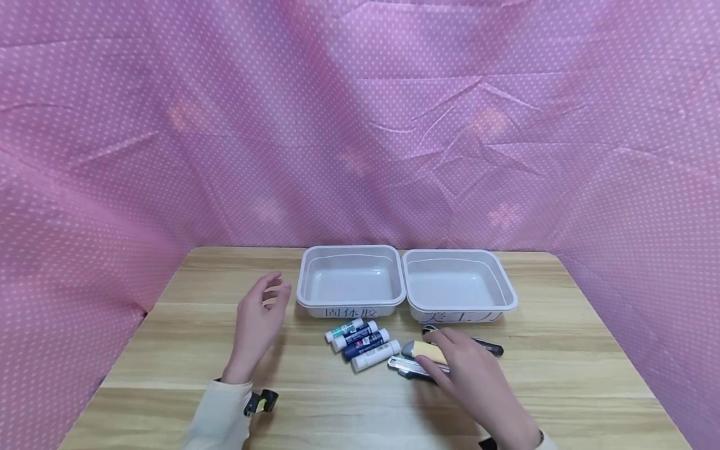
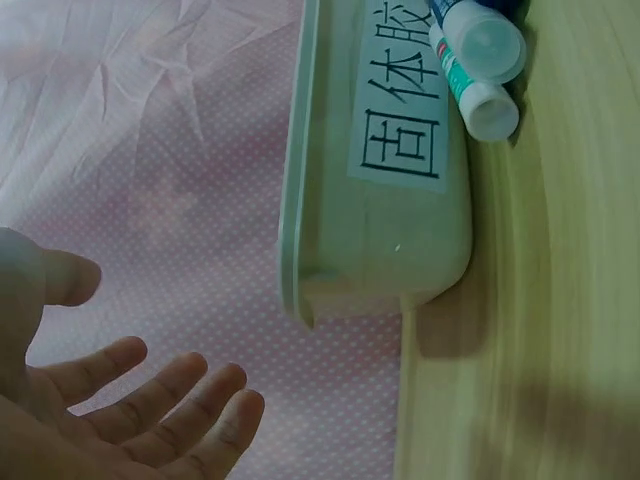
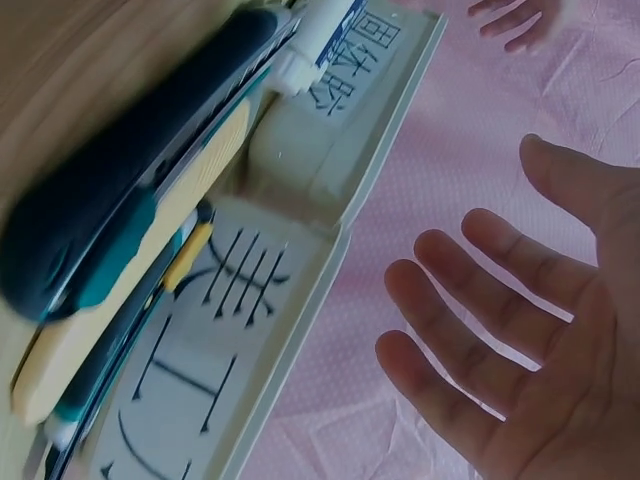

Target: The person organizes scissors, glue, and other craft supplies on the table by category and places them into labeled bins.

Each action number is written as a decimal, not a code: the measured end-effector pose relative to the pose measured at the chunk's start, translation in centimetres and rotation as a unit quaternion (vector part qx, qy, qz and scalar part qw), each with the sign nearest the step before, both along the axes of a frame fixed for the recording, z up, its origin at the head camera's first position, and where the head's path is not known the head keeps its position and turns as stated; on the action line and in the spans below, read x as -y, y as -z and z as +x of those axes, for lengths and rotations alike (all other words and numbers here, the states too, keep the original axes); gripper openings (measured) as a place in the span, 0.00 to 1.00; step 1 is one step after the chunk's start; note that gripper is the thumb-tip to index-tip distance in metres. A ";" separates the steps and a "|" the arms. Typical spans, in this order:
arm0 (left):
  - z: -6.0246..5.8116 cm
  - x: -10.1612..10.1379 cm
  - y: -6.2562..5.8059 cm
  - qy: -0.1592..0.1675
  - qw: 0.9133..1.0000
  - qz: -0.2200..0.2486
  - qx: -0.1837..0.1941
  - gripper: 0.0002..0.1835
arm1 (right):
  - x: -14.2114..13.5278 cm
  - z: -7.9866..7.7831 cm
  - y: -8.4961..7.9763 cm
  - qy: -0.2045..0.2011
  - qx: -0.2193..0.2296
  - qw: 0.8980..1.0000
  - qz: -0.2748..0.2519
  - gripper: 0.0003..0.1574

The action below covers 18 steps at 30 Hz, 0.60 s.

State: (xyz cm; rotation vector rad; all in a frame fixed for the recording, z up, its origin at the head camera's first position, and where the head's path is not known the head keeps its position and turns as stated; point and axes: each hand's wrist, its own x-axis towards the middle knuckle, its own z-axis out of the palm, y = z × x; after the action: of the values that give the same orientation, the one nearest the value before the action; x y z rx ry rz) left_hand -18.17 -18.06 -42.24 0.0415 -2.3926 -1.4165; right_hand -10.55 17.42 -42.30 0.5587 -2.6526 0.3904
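right grip (image 1: 471, 367) over part-hidden yellow cutter (image 1: 426, 352)

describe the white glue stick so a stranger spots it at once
On the wooden table, find the left bin of the pale pair. Just in front of it, four glue sticks lie in a slanted row; the white glue stick is nearest the person. Its barrel is mostly white, while the others show dark blue or green.
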 end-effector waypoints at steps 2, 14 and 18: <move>-0.2 -0.2 0.3 0.002 1.000 0.009 0.013 0.22 | 0.7 -0.4 0.1 -0.007 0.009 1.000 0.000 0.21; -1.0 -0.8 1.6 0.017 0.997 -0.002 0.079 0.25 | 3.2 -2.7 1.4 -0.010 0.102 0.995 0.010 0.21; -1.3 -0.9 1.8 0.027 0.994 -0.006 0.104 0.27 | 3.7 -3.1 1.7 -0.016 0.116 0.993 0.003 0.20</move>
State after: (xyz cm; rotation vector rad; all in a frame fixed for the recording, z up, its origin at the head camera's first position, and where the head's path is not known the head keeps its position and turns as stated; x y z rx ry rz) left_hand -19.51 -17.14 -44.08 0.1290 -2.5861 -1.4881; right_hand -13.68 13.68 -43.97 0.5894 -2.8692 0.4842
